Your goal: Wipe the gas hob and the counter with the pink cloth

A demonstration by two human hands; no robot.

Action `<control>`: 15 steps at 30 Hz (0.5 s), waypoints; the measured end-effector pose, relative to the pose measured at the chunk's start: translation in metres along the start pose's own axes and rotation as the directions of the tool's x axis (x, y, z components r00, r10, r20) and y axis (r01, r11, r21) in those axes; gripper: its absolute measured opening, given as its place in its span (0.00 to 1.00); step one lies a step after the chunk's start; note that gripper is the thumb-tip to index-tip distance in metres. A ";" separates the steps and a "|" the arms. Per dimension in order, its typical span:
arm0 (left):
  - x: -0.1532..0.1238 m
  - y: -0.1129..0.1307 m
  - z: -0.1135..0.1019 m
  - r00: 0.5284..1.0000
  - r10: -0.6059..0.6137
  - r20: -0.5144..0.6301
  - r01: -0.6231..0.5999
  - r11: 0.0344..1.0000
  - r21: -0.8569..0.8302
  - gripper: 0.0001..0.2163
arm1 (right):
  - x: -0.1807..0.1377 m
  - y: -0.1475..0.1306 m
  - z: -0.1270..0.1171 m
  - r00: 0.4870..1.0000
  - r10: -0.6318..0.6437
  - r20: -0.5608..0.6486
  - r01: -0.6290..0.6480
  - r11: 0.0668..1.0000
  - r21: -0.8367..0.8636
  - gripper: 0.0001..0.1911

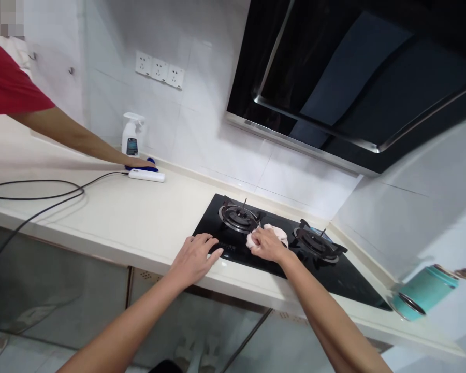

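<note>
My right hand (267, 243) is closed on a white cloth (280, 234), pressed to the black glass gas stove (241, 256) between its two burners. Part of the cloth is hidden under my fingers. The left burner (239, 216) lies just beyond that hand, and the right burner (319, 242) is off to its right. With fingers spread and nothing held, my left hand (196, 257) rests at the stove's front left corner, by the counter edge.
Another person's hand (140, 163) presses a blue cloth (152, 168) on the counter (101, 217) at left. Near it are a spray bottle (131, 135) and a white power strip (146, 175) with a black cable. A teal canister (425, 291) stands right; the range hood (334, 77) hangs above.
</note>
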State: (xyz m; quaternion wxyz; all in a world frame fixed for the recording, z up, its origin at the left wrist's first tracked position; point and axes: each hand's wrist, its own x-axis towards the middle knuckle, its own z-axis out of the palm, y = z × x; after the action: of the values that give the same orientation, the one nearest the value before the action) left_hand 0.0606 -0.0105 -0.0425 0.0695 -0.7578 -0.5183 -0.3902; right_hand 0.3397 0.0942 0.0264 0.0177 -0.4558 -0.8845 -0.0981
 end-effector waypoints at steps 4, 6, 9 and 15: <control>0.004 -0.005 0.000 0.995 -0.071 -0.070 0.068 0.997 -0.040 0.19 | -0.012 -0.044 0.006 0.991 -0.053 -0.121 0.060 0.997 0.055 0.04; 0.006 -0.007 -0.001 0.994 -0.097 -0.058 0.093 0.993 -0.075 0.20 | -0.020 -0.067 0.011 0.980 -0.073 -0.186 0.092 0.991 0.095 0.06; 0.008 -0.009 -0.003 0.990 -0.137 -0.015 0.135 0.986 -0.095 0.21 | -0.032 -0.094 0.019 0.951 -0.076 -0.301 0.151 0.961 0.232 0.13; 0.011 -0.011 -0.008 0.991 -0.135 0.010 0.135 0.990 -0.032 0.23 | -0.044 -0.105 0.015 0.925 0.072 -0.372 0.102 0.898 0.428 0.13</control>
State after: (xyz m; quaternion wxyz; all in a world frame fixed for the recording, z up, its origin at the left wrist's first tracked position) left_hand 0.0494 -0.0016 -0.0333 0.0284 -0.7236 -0.5623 -0.3993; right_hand 0.2812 0.0019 -0.0105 0.2897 -0.4054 -0.8668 0.0177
